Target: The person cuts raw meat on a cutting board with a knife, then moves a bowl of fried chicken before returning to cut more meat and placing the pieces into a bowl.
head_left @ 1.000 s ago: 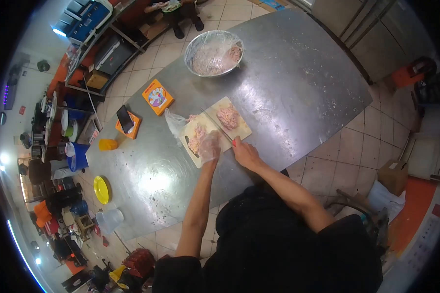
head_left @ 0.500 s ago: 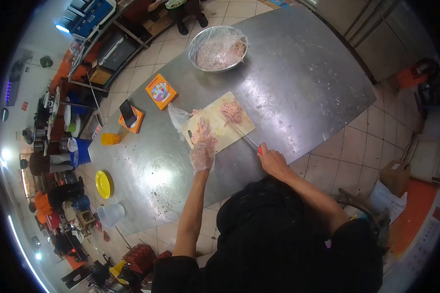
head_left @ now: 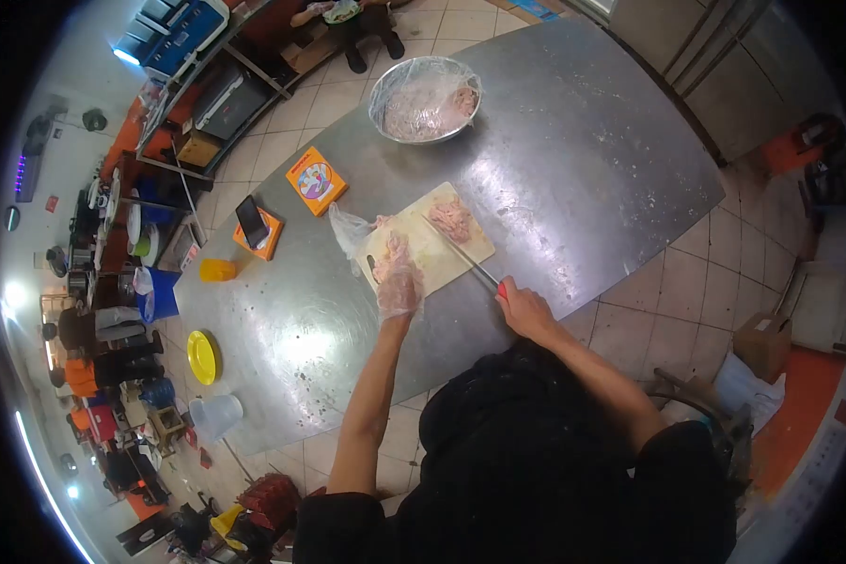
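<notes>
A pale cutting board lies on the metal table, with one pile of raw meat at its right and more meat at its left. My left hand, in a clear plastic glove, rests on the left meat; its fingers are blurred under the glove and I cannot tell how they are bent. My right hand is bare and closed round the red handle of a knife, whose blade points up and left over the board, between the two piles.
A bowl of meat under plastic film stands beyond the board. Leftward are a plastic bag, an orange box, a phone on another box, a yellow cup, a yellow plate and a clear container. People are in the background.
My left hand has shifted slightly right over the left meat. The knife stays in my right hand, nearly where it was. The whole view has moved a little.
</notes>
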The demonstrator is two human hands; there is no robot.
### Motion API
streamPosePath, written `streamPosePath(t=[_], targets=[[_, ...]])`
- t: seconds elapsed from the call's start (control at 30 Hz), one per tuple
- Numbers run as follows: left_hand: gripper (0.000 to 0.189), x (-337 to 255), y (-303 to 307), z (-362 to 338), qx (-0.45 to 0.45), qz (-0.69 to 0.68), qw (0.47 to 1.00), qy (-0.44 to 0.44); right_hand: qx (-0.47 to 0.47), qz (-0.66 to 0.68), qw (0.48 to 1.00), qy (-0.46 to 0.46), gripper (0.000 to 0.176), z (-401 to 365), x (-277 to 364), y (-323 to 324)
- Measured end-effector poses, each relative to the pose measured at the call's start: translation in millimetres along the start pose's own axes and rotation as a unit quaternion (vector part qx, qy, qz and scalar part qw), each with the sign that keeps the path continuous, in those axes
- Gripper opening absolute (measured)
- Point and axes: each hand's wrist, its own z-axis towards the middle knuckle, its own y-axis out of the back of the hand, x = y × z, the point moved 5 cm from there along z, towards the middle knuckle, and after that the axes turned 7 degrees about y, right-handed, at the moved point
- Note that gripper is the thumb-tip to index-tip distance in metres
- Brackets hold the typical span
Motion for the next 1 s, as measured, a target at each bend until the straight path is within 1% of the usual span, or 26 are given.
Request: streamPosePath(t=[0.07, 0.1, 0.17, 0.2, 0.23, 0.27, 0.3, 0.33, 0.37, 0.4, 0.47, 0.5, 0.53, 0.57, 0.6, 0.63, 0.67, 0.7, 0.73, 0.77, 0.8, 0.87, 0.9, 0.97, 1.0], targets=[[0.056, 10, -15, 9, 0.012, 0.136, 0.991, -0.002, -0.001, 0.003, 1.0, 0.001, 0.03, -3, 4, 1], [0.056, 19, -22, 12, 0.011, 0.134, 0.991, -0.003, -0.001, 0.008, 1.0, 0.002, 0.03, -5, 5, 1], [0.048, 35, -35, 20, 0.051, 0.082, 0.995, 0.004, -0.007, 0.011, 1.0, -0.006, 0.03, -10, 7, 2], [0.048, 27, -21, 27, 0.051, 0.081, 0.995, 0.0, -0.01, 0.015, 1.0, -0.013, 0.03, -13, 7, 3], [0.044, 23, -13, 32, 0.138, -0.023, 0.989, 0.049, -0.013, 0.015, 1.0, -0.014, 0.03, -16, 8, 5], [0.04, 20, -13, 36, 0.22, -0.127, 0.962, 0.096, -0.017, 0.024, 0.999, -0.019, 0.031, -18, 8, 7], [0.04, 16, -16, 40, 0.218, -0.128, 0.963, 0.093, -0.019, 0.032, 0.999, -0.023, 0.031, -19, 8, 9], [0.037, 9, -15, 41, 0.195, -0.262, 0.939, 0.109, -0.021, 0.03, 0.999, -0.023, 0.031, -20, 7, 8], [0.035, 7, -17, 41, 0.169, -0.392, 0.896, 0.126, -0.04, 0.042, 0.998, -0.015, 0.032, -20, 6, 7], [0.035, 12, -28, 43, 0.168, -0.393, 0.895, 0.127, -0.058, 0.054, 0.997, -0.008, 0.033, -21, 6, 8], [0.034, 23, -64, 42, 0.221, -0.252, 0.937, 0.096, -0.045, 0.057, 0.997, -0.005, 0.032, -20, 8, 5], [0.034, 42, -89, 38, 0.221, -0.253, 0.937, 0.097, -0.035, 0.06, 0.998, -0.001, 0.032, -18, 10, 4], [0.036, 68, -122, 33, 0.26, -0.419, 0.851, 0.181, -0.035, 0.058, 0.998, 0.0, 0.032, -17, 10, 0], [0.039, 78, -142, 30, 0.288, -0.567, 0.728, 0.255, -0.01, 0.025, 1.0, 0.006, 0.031, -14, 8, -7], [0.039, 59, -128, 31, 0.289, -0.568, 0.728, 0.253, 0.014, -0.007, 1.0, 0.01, 0.03, -13, 7, -10], [0.045, 47, -109, 30, 0.24, -0.342, 0.878, 0.232, 0.013, -0.007, 1.0, 0.009, 0.03, -12, 5, -12], [0.051, 37, -90, 30, 0.172, -0.089, 0.961, 0.195, 0.015, -0.02, 1.0, 0.006, 0.029, -11, 4, -12], [0.051, 55, -105, 26, 0.172, -0.088, 0.961, 0.196, 0.016, -0.033, 0.999, 0.003, 0.028, -9, 5, -11], [0.053, 71, -114, 27, 0.138, 0.056, 0.98, 0.13, 0.018, -0.032, 0.999, 0.005, 0.028, -6, 5, -9], [0.056, 80, -123, 24, 0.101, 0.199, 0.973, 0.06, 0.01, -0.029, 0.999, -0.009, 0.027, -5, 4, -3], [0.056, 71, -107, 20, 0.104, 0.199, 0.973, 0.061, 0.002, -0.026, 0.999, -0.024, 0.027, -6, 3, 1], [0.058, 34, -40, 18, 0.069, 0.051, 0.992, 0.098, -0.006, -0.035, 0.999, -0.025, 0.027, -6, 3, 4], [0.058, 25, -24, 16, 0.07, 0.051, 0.991, 0.101, -0.015, -0.044, 0.999, -0.024, 0.026, -7, 4, 6], [0.051, 21, -5, 14, 0.131, 0.018, 0.968, 0.213, -0.007, -0.032, 0.999, -0.02, 0.026, -10, 11, 12], [0.051, 11, 11, 15, 0.131, 0.017, 0.968, 0.215, -0.001, -0.02, 1.0, -0.017, 0.026, -12, 15, 14]])
